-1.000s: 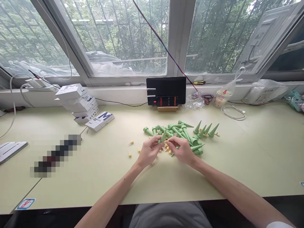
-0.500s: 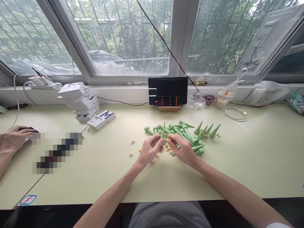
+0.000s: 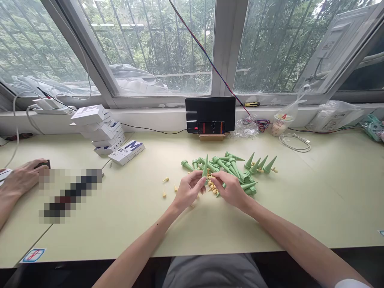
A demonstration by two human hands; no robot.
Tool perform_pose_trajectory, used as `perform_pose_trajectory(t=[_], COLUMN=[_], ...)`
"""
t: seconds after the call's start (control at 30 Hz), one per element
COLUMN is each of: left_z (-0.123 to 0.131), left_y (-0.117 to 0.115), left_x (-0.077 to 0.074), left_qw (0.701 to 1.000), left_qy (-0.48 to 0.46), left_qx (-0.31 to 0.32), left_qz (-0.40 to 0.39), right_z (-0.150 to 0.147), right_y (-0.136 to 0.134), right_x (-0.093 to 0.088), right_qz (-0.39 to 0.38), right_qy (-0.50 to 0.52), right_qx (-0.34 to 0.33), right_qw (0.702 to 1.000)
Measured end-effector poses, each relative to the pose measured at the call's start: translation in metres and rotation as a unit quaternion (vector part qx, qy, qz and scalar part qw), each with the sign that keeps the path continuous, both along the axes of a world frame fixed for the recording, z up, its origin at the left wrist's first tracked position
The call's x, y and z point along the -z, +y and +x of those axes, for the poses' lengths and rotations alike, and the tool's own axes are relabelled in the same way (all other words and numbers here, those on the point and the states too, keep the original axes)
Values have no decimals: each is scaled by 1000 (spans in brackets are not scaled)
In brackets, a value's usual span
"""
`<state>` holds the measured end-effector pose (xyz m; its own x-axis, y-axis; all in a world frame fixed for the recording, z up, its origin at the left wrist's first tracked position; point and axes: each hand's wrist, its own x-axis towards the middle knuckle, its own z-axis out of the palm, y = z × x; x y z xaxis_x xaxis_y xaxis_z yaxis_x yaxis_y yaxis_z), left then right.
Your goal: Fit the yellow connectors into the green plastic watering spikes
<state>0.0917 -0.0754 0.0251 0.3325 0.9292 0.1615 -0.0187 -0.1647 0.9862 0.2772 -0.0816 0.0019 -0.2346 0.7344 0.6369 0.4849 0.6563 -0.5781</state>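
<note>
My left hand (image 3: 188, 189) is closed around the base of a green plastic spike (image 3: 205, 165), its tip pointing up. Close against it, my right hand (image 3: 230, 188) pinches a small yellow plastic piece (image 3: 211, 176) at the spike's lower side; the fingers partly hide where the two meet. Behind my hands lies a heap of green spikes (image 3: 237, 168) with ribbed caps. Loose yellow pieces (image 3: 213, 188) lie between and under my hands, and several more are scattered to the left. Green spikes with yellow pieces (image 3: 270, 165) stand upright to the right of the heap.
A phone (image 3: 211, 127) leans on a stand before a black tablet-like panel (image 3: 210, 107). White boxes (image 3: 103, 130) are stacked at the back left. Another person's hand (image 3: 25, 176) holds a dark object at far left. A cup in a bag (image 3: 280, 124) and a coiled cable (image 3: 295, 143) are back right.
The view has shifted slightly. My hands keep nearly the same pose, with the yellow piece still at the spike's side. The other person's hand at left has moved a little.
</note>
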Motion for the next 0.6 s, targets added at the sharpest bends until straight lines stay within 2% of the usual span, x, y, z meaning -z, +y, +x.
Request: perform_pose_trajectory(t=[0.43, 0.6], left_z=[-2, 1], left_y=[1, 0], left_x=[2, 1], left_qw=[1000, 1000], left_qy=[0, 4], left_qx=[17, -7], left_qz=[23, 4], right_z=[0, -1], right_y=[-1, -1], right_x=[-1, -2], right_qz=[-67, -44], right_qy=[-23, -5], right_qx=[-25, -15], right_qw=[997, 999])
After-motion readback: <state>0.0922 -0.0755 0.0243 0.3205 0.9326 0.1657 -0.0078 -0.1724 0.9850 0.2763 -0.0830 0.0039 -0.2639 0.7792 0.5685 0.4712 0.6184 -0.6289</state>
